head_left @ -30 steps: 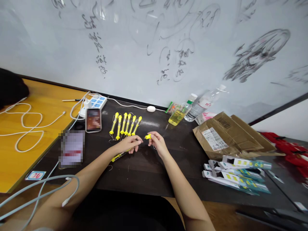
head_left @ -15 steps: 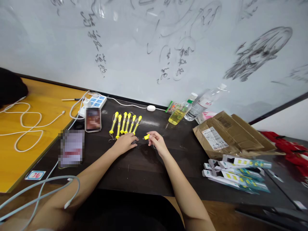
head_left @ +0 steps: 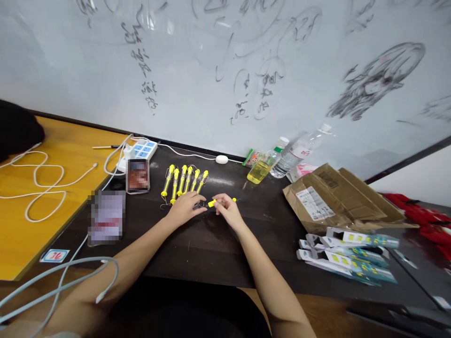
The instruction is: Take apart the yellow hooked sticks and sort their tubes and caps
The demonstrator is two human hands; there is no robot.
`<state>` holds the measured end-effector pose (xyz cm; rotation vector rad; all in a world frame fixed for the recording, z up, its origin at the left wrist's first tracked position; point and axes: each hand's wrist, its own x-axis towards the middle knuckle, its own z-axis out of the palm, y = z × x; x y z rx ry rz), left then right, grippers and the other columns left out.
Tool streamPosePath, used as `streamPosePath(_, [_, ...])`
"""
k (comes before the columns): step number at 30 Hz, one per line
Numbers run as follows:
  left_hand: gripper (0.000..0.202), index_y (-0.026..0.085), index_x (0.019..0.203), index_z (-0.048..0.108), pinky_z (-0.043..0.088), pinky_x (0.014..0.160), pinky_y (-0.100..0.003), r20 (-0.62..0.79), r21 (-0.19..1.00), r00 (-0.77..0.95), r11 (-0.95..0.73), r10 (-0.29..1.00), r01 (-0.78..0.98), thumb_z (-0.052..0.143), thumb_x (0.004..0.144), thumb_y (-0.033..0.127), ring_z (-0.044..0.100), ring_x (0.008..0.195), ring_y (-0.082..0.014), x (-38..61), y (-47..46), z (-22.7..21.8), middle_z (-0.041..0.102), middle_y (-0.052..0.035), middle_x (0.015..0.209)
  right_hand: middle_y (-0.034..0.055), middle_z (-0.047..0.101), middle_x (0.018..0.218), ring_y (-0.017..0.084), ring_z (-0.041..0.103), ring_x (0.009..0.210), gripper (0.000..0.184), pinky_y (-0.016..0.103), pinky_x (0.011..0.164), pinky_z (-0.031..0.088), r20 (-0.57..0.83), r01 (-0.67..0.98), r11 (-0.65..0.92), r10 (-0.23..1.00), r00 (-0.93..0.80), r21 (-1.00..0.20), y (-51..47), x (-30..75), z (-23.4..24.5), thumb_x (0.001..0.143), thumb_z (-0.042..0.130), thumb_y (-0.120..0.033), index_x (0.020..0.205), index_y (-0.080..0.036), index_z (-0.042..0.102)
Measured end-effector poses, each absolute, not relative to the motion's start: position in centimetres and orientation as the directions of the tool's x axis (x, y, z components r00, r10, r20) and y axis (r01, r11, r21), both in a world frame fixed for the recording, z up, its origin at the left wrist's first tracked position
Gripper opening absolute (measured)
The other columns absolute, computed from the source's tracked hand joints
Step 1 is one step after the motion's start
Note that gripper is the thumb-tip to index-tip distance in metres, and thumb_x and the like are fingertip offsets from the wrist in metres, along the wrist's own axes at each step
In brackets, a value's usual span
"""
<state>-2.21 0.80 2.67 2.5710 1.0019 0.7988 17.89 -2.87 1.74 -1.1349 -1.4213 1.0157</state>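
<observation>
My right hand pinches a yellow-ended piece. A second yellow end shows beyond its knuckles, and my fingers hide the part between. Just to the left, my left hand is low over the table, palm down, with thumb and fingers apart. A small dark thing and a thin wire hook lie by its fingertips, too small to make out. Beyond the left hand, several clear tubes with yellow end caps and wire hooks lie side by side. My left fingers partly cover their near ends.
Two phones and a white power strip lie left. A bottle of yellow liquid and a water bottle stand by the whiteboard. A brown cardboard package and several flattened boxes lie right.
My left hand has shifted slightly right, nearer the right hand. The right hand has turned a little, and a second yellow end now shows behind it.
</observation>
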Motion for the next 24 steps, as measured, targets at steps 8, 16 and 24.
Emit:
streamPosePath(8, [0.028, 0.022, 0.103, 0.063, 0.041, 0.074, -0.027, 0.378, 0.463, 0.631, -0.728, 0.678, 0.505, 0.054, 0.087, 0.043, 0.058, 0.083, -0.0164, -2.15, 0.61, 3.03, 0.061, -0.0021, 0.087, -0.0063, 0.049, 0.060, 0.008, 0.048, 0.049, 0.028, 0.023, 0.050, 0.042, 0.176, 0.113, 0.188, 0.979, -0.108, -0.976, -3.11, 17.51, 2.05, 0.077, 0.063, -0.045, 0.091, -0.020, 0.057])
streamPosePath(16, [0.025, 0.019, 0.093, 0.065, 0.040, 0.071, -0.025, 0.386, 0.462, 0.636, -0.737, 0.668, 0.494, 0.052, 0.089, 0.041, 0.058, 0.081, -0.0150, -2.00, 0.68, 3.14, 0.062, -0.0022, 0.085, -0.0066, 0.048, 0.061, 0.007, 0.048, 0.049, 0.027, 0.023, 0.051, 0.040, 0.183, 0.095, 0.194, 0.976, -0.117, -0.976, -3.10, 17.51, 1.95, 0.078, 0.063, -0.042, 0.091, -0.020, 0.057])
streamPosePath(24, [0.025, 0.019, 0.088, 0.065, 0.039, 0.071, -0.025, 0.394, 0.458, 0.643, -0.747, 0.656, 0.481, 0.051, 0.089, 0.040, 0.057, 0.080, -0.0149, -2.07, 0.68, 2.98, 0.063, -0.0027, 0.086, -0.0061, 0.049, 0.062, 0.008, 0.048, 0.050, 0.027, 0.023, 0.052, 0.041, 0.188, 0.106, 0.200, 0.976, -0.114, -0.974, -3.19, 17.59, 1.99, 0.078, 0.063, -0.042, 0.091, -0.020, 0.057])
